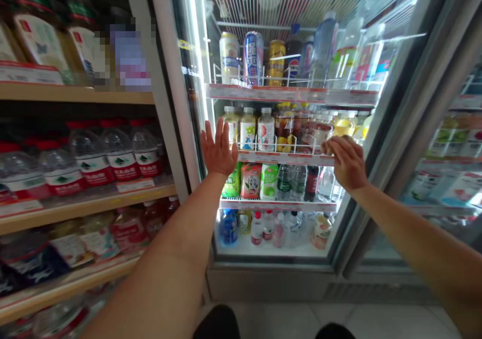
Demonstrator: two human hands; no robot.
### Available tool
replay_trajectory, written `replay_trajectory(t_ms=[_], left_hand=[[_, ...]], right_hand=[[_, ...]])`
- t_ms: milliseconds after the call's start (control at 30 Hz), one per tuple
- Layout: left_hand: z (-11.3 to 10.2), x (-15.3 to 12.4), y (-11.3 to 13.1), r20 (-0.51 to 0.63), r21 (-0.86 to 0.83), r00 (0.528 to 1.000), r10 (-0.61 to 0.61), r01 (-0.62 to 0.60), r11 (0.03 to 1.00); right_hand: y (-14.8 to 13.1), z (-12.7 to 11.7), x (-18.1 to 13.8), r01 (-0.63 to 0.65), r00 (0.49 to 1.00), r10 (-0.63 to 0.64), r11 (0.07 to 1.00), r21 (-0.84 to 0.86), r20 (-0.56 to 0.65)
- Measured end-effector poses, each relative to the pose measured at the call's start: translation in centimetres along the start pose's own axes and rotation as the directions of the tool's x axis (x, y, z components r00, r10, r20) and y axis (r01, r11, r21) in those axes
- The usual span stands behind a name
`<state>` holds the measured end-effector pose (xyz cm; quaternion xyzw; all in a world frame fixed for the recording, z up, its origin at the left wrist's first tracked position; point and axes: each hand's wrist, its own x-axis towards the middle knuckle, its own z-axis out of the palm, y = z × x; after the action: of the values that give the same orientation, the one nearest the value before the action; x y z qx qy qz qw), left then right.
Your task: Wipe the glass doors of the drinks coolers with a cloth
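I stand before a lit drinks fridge with a glass door [196,103]. My left hand [218,150] is open, fingers spread and flat against the glass near the door's left edge. My right hand [346,162] is at the right side of the door, level with the second shelf rail [286,157], with its fingers curled. I cannot make out what they hold, if anything. Behind the glass between my hands stand small milk-drink bottles [256,128] and jars with fruit [285,128]. Cans [253,58] and bottles line the shelf above.
Green and red cartons and water bottles [289,181] fill the lower fridge shelves. Wooden shelving on the left holds large red-labelled water bottles [90,160] and packaged goods. A second fridge door [452,143] stands to the right. Pale floor tiles [376,319] lie below.
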<state>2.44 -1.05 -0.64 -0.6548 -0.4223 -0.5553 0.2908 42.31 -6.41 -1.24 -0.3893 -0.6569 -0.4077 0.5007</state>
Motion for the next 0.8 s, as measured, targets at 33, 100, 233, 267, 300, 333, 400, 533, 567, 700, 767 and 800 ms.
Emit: replay_trajectory(t_ms=[33,100,233,267,300,333,400,533,567,700,767,800], left_hand=[[0.0,0.0,0.0,0.001,0.005,1.000,0.000,0.000,1.000],[0.0,0.0,0.0,0.006,0.014,1.000,0.003,-0.003,1.000],[0.0,0.0,-0.1,0.012,0.006,1.000,0.007,-0.007,1.000],[0.0,0.0,-0.1,0.013,-0.001,1.000,0.006,-0.006,1.000],[0.0,0.0,-0.1,0.012,-0.008,1.000,0.004,-0.004,1.000],[0.0,0.0,-0.1,0.011,-0.014,1.000,0.002,-0.002,1.000],[-0.1,0.0,-0.1,0.007,-0.017,1.000,0.003,-0.003,1.000],[-0.1,0.1,-0.1,-0.004,-0.006,1.000,0.010,-0.010,1.000],[-0.1,0.1,-0.1,-0.005,-0.010,1.000,0.009,-0.009,1.000],[0.0,0.0,-0.2,-0.004,-0.017,1.000,0.014,-0.014,1.000],[0.0,0.0,-0.3,-0.009,-0.011,1.000,0.022,-0.022,1.000],[0.0,-0.1,-0.3,-0.012,-0.011,1.000,0.026,-0.026,1.000]], right_hand=[[0.3,-0.1,-0.6,0.016,0.999,-0.016,1.000,0.004,0.031],[0.9,-0.5,-1.3,0.039,0.996,-0.041,0.999,0.016,0.085],[1.0,-0.7,-3.6,-0.044,0.999,0.044,0.998,-0.035,0.025],[0.7,-0.6,-4.7,-0.066,0.998,0.066,0.997,-0.047,0.000],[0.3,-0.5,-6.0,-0.076,0.997,0.076,0.996,-0.053,-0.007],[-0.1,-0.4,-7.2,-0.069,0.997,0.070,0.996,-0.049,0.015],[-1.0,-0.2,-9.1,-0.018,0.993,0.021,0.999,-0.031,0.113],[-2.3,0.3,-8.3,0.081,0.981,-0.085,0.996,0.030,0.177],[-2.8,0.5,-7.6,0.091,0.983,-0.096,0.995,0.042,0.156],[-6.1,1.9,-5.9,0.153,0.975,-0.164,0.985,0.081,0.151],[-8.1,2.8,-6.1,0.275,0.925,-0.305,0.949,0.154,0.228],[-9.0,3.2,-6.2,0.340,0.885,-0.385,0.919,0.201,0.262]])
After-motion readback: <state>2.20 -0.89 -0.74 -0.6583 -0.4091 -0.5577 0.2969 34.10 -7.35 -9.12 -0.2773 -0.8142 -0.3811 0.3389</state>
